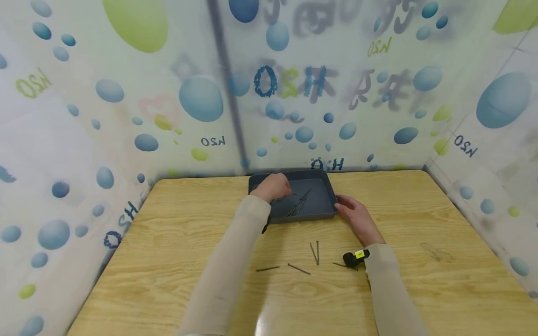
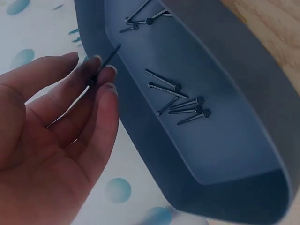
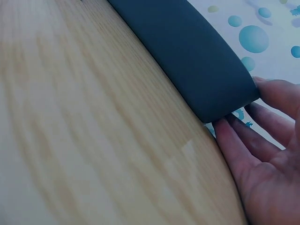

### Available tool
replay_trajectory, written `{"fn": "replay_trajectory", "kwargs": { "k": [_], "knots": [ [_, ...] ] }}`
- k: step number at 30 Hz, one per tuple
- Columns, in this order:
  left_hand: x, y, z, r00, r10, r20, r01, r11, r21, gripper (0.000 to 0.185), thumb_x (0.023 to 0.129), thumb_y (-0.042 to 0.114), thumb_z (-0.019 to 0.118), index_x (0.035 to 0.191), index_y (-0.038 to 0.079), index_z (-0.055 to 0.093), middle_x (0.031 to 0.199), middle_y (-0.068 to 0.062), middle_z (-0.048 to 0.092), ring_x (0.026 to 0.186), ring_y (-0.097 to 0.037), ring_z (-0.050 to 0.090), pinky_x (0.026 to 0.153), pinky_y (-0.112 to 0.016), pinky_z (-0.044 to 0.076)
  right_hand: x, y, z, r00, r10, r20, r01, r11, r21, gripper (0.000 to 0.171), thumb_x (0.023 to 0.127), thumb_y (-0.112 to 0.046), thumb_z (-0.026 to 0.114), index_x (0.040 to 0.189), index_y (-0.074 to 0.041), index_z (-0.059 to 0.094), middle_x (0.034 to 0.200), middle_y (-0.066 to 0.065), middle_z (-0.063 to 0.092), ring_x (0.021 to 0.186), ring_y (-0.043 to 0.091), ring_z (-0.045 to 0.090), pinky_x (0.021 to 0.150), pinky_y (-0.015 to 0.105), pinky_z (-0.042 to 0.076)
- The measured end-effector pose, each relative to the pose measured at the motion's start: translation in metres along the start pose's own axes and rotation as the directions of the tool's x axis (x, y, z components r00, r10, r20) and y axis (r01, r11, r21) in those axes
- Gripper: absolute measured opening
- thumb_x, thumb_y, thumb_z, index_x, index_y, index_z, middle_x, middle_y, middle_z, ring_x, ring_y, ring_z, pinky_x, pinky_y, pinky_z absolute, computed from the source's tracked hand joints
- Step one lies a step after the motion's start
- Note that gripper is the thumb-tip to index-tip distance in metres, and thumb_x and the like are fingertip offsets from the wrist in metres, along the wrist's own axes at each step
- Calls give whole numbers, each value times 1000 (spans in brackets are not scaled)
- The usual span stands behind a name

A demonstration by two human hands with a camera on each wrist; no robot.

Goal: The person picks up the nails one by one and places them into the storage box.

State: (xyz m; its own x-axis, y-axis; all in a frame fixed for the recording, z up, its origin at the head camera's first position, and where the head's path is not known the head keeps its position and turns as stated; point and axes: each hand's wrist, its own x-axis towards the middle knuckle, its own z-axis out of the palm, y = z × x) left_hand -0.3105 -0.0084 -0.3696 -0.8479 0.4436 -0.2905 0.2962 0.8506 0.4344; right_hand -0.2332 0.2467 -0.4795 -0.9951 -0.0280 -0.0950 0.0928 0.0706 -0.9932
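Near the middle of the head view, the left hand (image 1: 273, 186) hangs over the left part of the grey tray (image 1: 317, 186), pinching a single nail at its fingertips. That held nail (image 2: 111, 55) shows best in the left wrist view: its head sits among the fingertips, and its shaft slants steeply to the upper right, the point jutting free before the tray's long wall. On the tray floor, loose nails (image 2: 161, 78) lie in two groups, one at the top of that view and one at its centre, right of the fingers. Those central nails lie closer to level, so the held nail crosses their general line. I judge that the next move turns on this: bare floor and nails alike are to the right of the grip there. The drop to the floor cannot be told.

At the tray's right end, the right hand (image 1: 357, 219) touches the corner from outside, one fingertip by the rim and another by the base in the right wrist view. Whether it grips or only braces, I cannot tell.

Toward the lower centre of the head view, five nails rest on the wooden table (image 1: 176, 233). Two form a narrow V (image 1: 318, 252); in the frame the right hand is nearer these, the left nearer the leftmost nail (image 1: 268, 269).
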Motion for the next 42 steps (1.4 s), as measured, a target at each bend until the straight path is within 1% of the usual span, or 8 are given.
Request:
{"fn": "replay_trajectory", "kwargs": {
  "k": [3, 6, 8, 12, 22, 28, 35, 42],
  "knots": [
    [8, 2, 1, 1000, -10, 12, 10, 1000, 14, 28, 88, 24, 56, 62, 15, 60, 60, 5, 51, 49, -10, 39, 61, -29, 41, 0, 0, 0, 1000, -4, -5, 4, 1000, 0, 54, 89, -30, 55, 136, -11, 38, 136, 8, 38, 120, 20, 40, 96, 35, 34],
    [13, 5, 3, 998, -21, 59, 17, 998, 61, 20, 88, 28, 56, 93, 14, 68, 91, 3, 63, 74, -12, 56, 74, -33, 45, 0, 1, 0, 1000, -11, -6, 11, 1000, 2, 54, 88, -31, 56, 135, -11, 38, 135, 9, 38, 120, 21, 41, 95, 34, 36],
    [14, 7, 4, 993, -55, 101, 46, 995, 85, 28, 88, 32, 54, 107, 15, 65, 109, 0, 60, 92, -16, 57, 82, -38, 43, 0, 1, -1, 1000, -9, -1, 9, 1000, 4, 55, 88, -32, 56, 135, -11, 38, 135, 9, 39, 120, 21, 41, 95, 33, 36],
    [17, 9, 8, 976, -145, 161, 125, 984, 129, 39, 87, 41, 53, 120, 20, 57, 126, 2, 51, 111, -20, 49, 92, -46, 36, 0, 0, -1, 1000, -9, -4, 9, 1000, -3, 56, 86, -35, 58, 135, -12, 39, 134, 8, 40, 119, 20, 42, 94, 32, 37],
    [13, 17, 14, 963, -201, 179, 166, 967, 193, 52, 86, 42, 54, 134, 24, 42, 137, 3, 39, 121, -20, 39, 93, -45, 35, -1, -1, 0, 1000, -12, -8, 12, 1000, -17, 53, 88, -32, 56, 135, -12, 40, 134, 8, 40, 119, 20, 42, 95, 36, 35],
    [16, 22, 22, 955, -251, 161, 210, 949, 234, 46, 86, 43, 54, 128, 25, 49, 133, 2, 43, 116, -22, 43, 93, -49, 33, -2, -2, 0, 1000, -13, -9, 13, 999, -44, 51, 89, -30, 55, 134, -11, 40, 134, 8, 41, 119, 19, 42, 96, 35, 35],
    [21, 24, 28, 954, -251, 165, 199, 940, 276, 53, 88, 42, 51, 137, 24, 38, 148, 0, 13, 128, -24, 29, 96, -51, 29, -3, -4, -2, 1000, -22, -15, 21, 998, -67, 50, 90, -30, 54, 134, -12, 40, 133, 7, 42, 118, 19, 43, 95, 35, 36],
    [18, 24, 31, 952, -254, 172, 198, 938, 286, 54, 87, 42, 52, 137, 25, 38, 149, 0, 8, 129, -27, 26, 96, -53, 28, -3, -1, -2, 1000, -23, 2, 24, 997, -75, 52, 89, -33, 54, 135, -13, 39, 134, 7, 41, 118, 19, 42, 94, 33, 37]
  ]
}}
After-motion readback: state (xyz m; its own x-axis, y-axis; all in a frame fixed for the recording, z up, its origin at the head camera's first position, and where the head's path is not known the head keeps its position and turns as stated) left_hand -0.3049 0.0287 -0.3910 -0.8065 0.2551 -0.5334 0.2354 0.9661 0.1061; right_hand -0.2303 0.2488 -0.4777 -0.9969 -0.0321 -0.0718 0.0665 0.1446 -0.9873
